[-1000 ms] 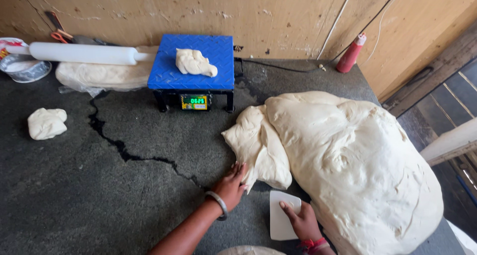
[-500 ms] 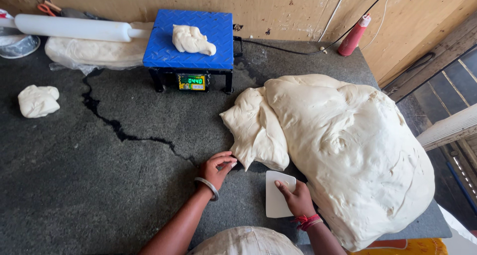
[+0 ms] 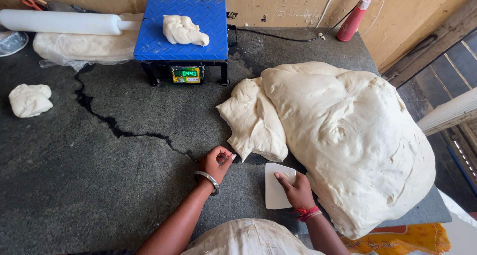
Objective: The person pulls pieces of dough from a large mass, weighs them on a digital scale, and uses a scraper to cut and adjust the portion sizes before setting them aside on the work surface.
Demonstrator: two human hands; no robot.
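A very large mass of pale dough [image 3: 348, 135] covers the right side of the dark stone counter [image 3: 99, 185]. One flap of it [image 3: 253, 121] hangs toward the middle. My left hand [image 3: 214, 163] rests on the counter just left of that flap, fingers curled, with a small bit of dough pinched at the fingertips. My right hand [image 3: 295, 188] presses on a white plastic scraper [image 3: 276, 188] lying flat beside the dough's near edge. A blue-topped scale [image 3: 181, 31] at the back carries a small dough piece [image 3: 184, 30].
A white rolling pin [image 3: 64, 22] lies over plastic-wrapped dough [image 3: 84, 46] at the back left. A small dough lump [image 3: 30, 100] sits at the far left. A red bottle [image 3: 354, 19] stands by the wall. A crack [image 3: 114, 130] runs across the counter.
My left hand has come off the dough flap and curled up beside it. My right hand stays on the scraper. The view has tilted down slightly.
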